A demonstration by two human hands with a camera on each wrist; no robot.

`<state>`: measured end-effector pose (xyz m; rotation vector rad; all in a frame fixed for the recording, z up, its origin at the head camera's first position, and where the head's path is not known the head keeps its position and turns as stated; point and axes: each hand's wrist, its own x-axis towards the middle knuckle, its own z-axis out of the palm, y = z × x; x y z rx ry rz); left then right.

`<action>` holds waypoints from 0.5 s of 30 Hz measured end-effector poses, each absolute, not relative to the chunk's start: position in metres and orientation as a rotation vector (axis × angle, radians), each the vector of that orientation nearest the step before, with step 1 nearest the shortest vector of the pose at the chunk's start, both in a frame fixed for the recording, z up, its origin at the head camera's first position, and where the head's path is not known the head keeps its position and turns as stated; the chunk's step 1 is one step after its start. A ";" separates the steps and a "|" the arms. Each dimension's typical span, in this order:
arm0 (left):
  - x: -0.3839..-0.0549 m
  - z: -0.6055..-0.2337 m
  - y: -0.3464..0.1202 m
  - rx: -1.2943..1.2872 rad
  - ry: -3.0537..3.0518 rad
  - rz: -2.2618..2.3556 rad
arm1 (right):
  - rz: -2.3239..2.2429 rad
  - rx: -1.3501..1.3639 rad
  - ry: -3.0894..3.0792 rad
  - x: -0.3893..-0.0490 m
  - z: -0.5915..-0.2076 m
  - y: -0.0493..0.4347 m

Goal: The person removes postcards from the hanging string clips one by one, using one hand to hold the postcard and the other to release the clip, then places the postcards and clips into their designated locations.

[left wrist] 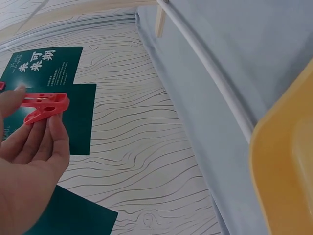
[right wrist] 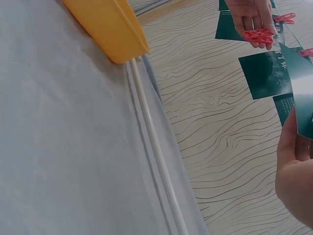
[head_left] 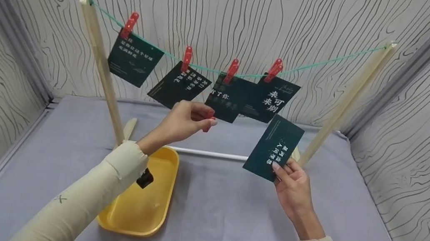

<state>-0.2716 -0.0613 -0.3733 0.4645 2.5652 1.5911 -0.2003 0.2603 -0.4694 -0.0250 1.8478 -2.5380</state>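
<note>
Between thumb and fingers, my left hand (head_left: 185,121) pinches a red clothespin (left wrist: 46,105), held in front of the hanging cards. My right hand (head_left: 294,186) holds a dark green card (head_left: 274,147) with white writing by its lower edge, to the right of and below the row. On a green string (head_left: 332,63) hang several similar cards, each under a red clothespin: one card (head_left: 135,59) at the far left, another (head_left: 180,84) beside it, a third (head_left: 228,97) in the middle and one (head_left: 272,99) to its right, overlapping the third.
Wooden posts hold up the string, a left post (head_left: 101,62) and a right post (head_left: 350,101). A yellow tray (head_left: 166,197) stands on the grey cloth (head_left: 218,213) under my left forearm. A white rod (head_left: 210,154) runs low between the posts, before a wood-patterned back wall (head_left: 230,9).
</note>
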 end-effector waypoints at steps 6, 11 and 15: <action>-0.270 -0.379 -0.066 0.415 2.545 1.588 | -2.496 0.016 1.878 -0.197 -0.475 0.256; -0.268 -0.386 -0.071 0.411 2.541 1.572 | -2.483 0.060 1.866 -0.195 -0.481 0.253; -0.267 -0.392 -0.076 0.409 2.554 1.552 | -2.455 0.103 1.847 -0.193 -0.488 0.250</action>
